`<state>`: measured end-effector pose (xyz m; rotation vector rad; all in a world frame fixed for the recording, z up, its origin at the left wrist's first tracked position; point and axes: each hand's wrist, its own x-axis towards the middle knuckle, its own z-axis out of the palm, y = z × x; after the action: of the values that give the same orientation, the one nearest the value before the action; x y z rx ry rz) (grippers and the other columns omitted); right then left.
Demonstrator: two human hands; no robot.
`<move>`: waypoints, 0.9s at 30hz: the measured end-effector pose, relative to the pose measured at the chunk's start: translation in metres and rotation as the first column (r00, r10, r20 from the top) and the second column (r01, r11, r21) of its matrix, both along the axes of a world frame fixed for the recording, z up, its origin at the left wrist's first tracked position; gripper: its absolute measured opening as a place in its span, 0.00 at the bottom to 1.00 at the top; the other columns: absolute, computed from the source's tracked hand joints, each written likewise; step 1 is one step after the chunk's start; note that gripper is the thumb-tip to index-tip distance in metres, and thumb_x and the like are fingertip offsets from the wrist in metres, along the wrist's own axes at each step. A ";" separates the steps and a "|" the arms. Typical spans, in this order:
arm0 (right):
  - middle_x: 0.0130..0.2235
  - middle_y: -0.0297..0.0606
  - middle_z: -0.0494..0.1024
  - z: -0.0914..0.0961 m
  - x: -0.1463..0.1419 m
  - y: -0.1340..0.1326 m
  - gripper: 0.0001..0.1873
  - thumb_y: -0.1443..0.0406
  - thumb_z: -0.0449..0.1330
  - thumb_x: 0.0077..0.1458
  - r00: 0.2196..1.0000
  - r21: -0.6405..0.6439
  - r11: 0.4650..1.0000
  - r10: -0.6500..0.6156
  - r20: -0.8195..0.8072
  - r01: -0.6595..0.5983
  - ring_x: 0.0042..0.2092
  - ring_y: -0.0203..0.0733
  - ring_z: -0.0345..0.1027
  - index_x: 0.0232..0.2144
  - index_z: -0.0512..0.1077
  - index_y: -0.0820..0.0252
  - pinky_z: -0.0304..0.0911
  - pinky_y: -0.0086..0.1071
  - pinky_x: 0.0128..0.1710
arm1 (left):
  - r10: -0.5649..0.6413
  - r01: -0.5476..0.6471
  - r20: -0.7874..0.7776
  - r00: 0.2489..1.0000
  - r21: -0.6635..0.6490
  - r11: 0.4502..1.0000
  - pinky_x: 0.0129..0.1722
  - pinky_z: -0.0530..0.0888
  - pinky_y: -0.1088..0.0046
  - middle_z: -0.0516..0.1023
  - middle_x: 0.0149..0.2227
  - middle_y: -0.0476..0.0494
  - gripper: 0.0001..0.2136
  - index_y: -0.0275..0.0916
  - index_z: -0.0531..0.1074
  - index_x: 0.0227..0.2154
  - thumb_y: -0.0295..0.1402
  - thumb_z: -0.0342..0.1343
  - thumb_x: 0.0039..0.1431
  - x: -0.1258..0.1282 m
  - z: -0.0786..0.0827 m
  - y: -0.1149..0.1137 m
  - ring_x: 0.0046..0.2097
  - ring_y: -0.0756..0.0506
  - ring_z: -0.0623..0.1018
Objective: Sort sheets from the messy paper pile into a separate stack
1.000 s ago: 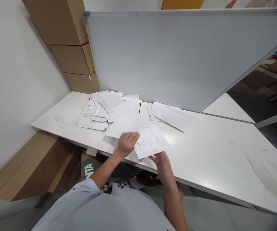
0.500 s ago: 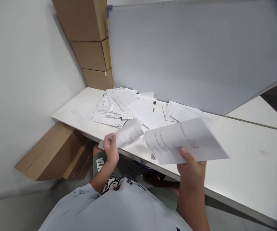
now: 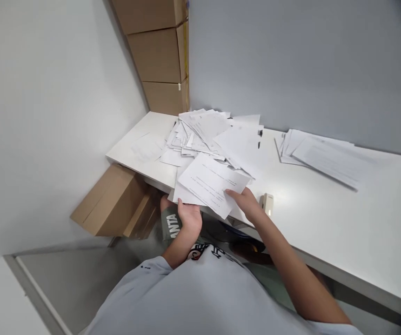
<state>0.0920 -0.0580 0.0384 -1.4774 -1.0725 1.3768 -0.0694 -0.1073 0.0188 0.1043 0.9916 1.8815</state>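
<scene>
A: Hands?
B: Both on paper. Left hand [image 3: 189, 219] and right hand [image 3: 245, 204] hold two loose printed sheets [image 3: 211, 184] between them, above the front edge of the white surface [image 3: 340, 228].

A: Fingers?
B: Right fingers [image 3: 233, 194] lie on top of the upper sheet near its edge, clamping it. The thumb is hidden. Left thumb [image 3: 180, 203] is pressed to the lower edge of the sheets, and the other left fingers are hidden behind the paper, so I can't tell how they sit.

A: Sheets vs the rest?
B: Just in front of a messy paper pile [image 3: 200, 135], with their top corner overlapping it. The pile sits near the back corner, against the grey board [image 3: 298, 70].

A: Other stuff?
B: A second, neater paper stack [image 3: 326, 156] lies well right, along the board. A single sheet [image 3: 144, 150] lies left of the pile. A small cream object [image 3: 267, 204] sits just beside the right hand; too small to identify. Stacked cardboard boxes [image 3: 158, 56] stand in the corner behind the surface.
</scene>
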 end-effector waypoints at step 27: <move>0.46 0.39 0.80 -0.001 -0.008 -0.020 0.21 0.53 0.67 0.48 0.949 0.313 0.925 -0.122 -0.291 0.215 0.50 0.49 0.71 0.42 0.74 0.55 0.63 0.45 0.53 | -0.165 0.202 -0.282 0.945 0.105 0.974 0.56 0.72 0.66 0.77 0.51 0.43 0.18 0.43 0.71 0.48 0.33 0.62 0.54 -0.029 -0.003 0.029 0.57 0.44 0.75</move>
<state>0.0844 -0.0779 0.0371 -1.0694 -0.9305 1.1579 -0.0986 -0.0778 0.0155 0.5303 0.9998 1.7883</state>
